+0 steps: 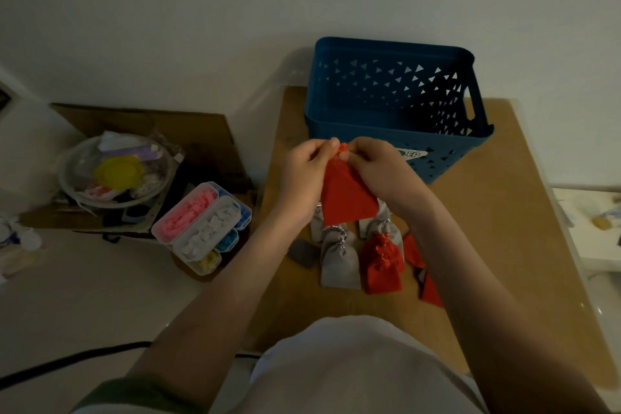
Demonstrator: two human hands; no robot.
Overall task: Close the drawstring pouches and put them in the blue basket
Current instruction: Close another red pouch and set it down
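Observation:
A red drawstring pouch (346, 198) hangs above the small wooden table (524, 245), just in front of the blue basket (396, 111). My left hand (305, 175) and my right hand (379, 171) both pinch its gathered top and orange cord. Beneath the hands lie more pouches: a grey one (337, 259), a red one (381, 264), another grey one (383, 228) and red ones (428, 286) partly hidden by my right forearm. The basket looks empty inside as far as I can see.
A dark grey flat piece (302, 252) lies left of the pouches. On the floor to the left stand a compartment box of coloured bits (205, 225), a clear bowl of odds and ends (117, 171) on cardboard, and a black cable (67, 360). A white wall rises behind.

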